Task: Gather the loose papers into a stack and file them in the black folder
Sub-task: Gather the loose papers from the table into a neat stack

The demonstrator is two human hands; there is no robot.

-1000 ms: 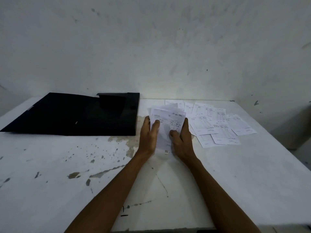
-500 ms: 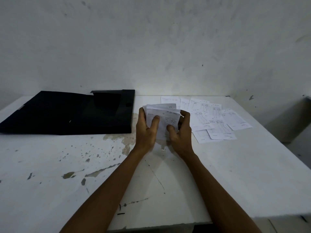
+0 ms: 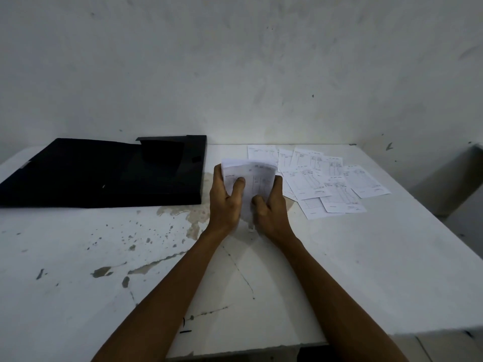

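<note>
Over the white table [image 3: 366,257], two hands hold a paper stack [image 3: 252,176]

Left hand [image 3: 224,202] and right hand [image 3: 270,207] grip the stack from its two sides, with fingers curled. The black folder [image 3: 104,173] lies flat at the left, and loose papers [image 3: 324,184] lie spread at the right.

Paper stack [image 3: 251,178] upright, black folder [image 3: 104,173] open – flat

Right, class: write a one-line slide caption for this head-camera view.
Left hand and right hand grip a stack of printed white papers; loose sheets lie right, black folder left.
</note>
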